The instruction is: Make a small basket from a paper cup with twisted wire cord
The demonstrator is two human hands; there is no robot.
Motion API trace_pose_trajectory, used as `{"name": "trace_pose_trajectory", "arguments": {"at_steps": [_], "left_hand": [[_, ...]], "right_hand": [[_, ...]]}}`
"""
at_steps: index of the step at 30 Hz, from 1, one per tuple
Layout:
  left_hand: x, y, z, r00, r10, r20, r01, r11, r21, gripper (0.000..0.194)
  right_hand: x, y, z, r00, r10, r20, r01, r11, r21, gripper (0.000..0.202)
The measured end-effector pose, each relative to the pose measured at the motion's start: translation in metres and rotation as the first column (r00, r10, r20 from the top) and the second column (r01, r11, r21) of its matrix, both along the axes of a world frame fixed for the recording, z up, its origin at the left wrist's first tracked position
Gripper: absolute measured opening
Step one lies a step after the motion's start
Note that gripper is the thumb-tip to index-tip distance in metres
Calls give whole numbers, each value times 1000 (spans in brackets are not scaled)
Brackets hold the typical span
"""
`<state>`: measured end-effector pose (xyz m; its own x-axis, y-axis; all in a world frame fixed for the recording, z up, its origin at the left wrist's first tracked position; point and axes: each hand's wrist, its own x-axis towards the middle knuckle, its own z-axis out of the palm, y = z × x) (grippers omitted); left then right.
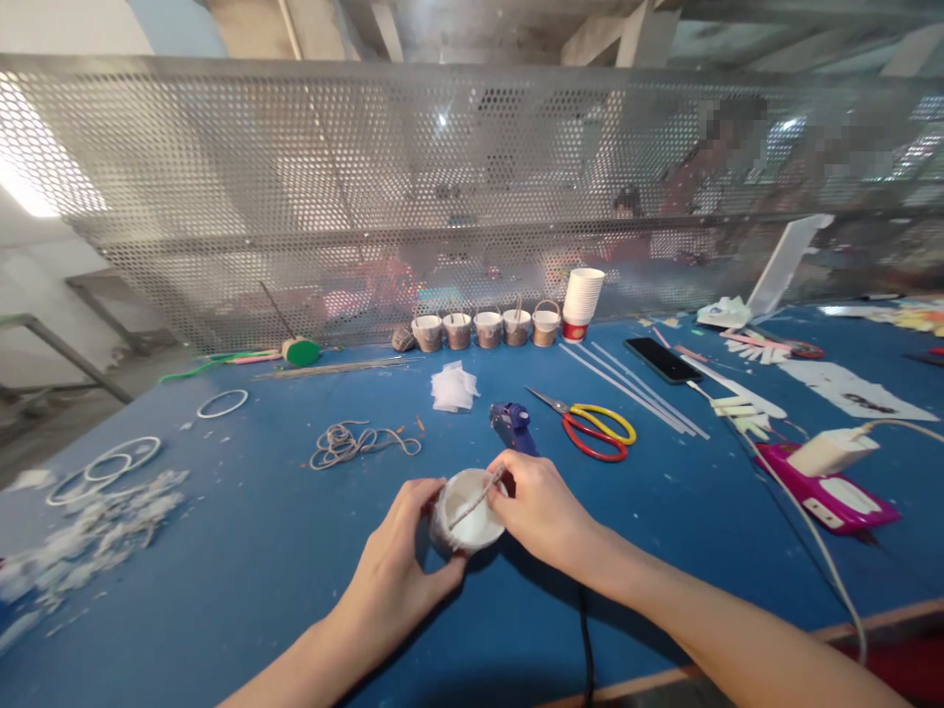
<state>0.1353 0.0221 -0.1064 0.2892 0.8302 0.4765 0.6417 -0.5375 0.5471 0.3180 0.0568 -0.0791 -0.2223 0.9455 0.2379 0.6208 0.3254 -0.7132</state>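
My left hand (409,551) wraps round the side of a white paper cup (472,536), which is tilted so that its open mouth faces me. Between the thumb and fingers of my right hand (535,501) is a grey cord (472,506) that crosses the cup's mouth. Just beyond the right hand lies a blue glue gun (514,426), its front part partly hidden by that hand. Scissors (590,423) with one red and one yellow handle rest to its right. A loose coil of cord (354,444) is on the table at the left.
Several wrapped cups (488,329) line the back beside a stack of paper cups (582,300). White sheets (453,386), a phone (662,360), white strips (641,393) and a pink power strip (833,492) with cables lie about. White rings (221,403) and scraps (103,541) are left.
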Motion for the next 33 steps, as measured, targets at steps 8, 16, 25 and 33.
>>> {"name": "trace_pose_trajectory", "arguments": {"at_steps": [8, 16, 25, 33], "left_hand": [[-3, 5, 6, 995, 34, 99, -16, 985, -169, 52], [-16, 22, 19, 920, -36, 391, 243, 834, -495, 56], [-28, 30, 12, 860, 60, 506, 293, 755, -587, 43], [-32, 31, 15, 871, 85, 484, 295, 697, -654, 58]], "right_hand": [[-1, 0, 3, 997, 46, -61, -48, 999, -24, 7], [5, -4, 7, 954, 147, -260, -165, 985, -47, 20], [1, -11, -3, 948, 231, -220, -235, 972, 5, 34], [0, -12, -10, 962, 225, -152, -230, 973, -15, 31]]}}
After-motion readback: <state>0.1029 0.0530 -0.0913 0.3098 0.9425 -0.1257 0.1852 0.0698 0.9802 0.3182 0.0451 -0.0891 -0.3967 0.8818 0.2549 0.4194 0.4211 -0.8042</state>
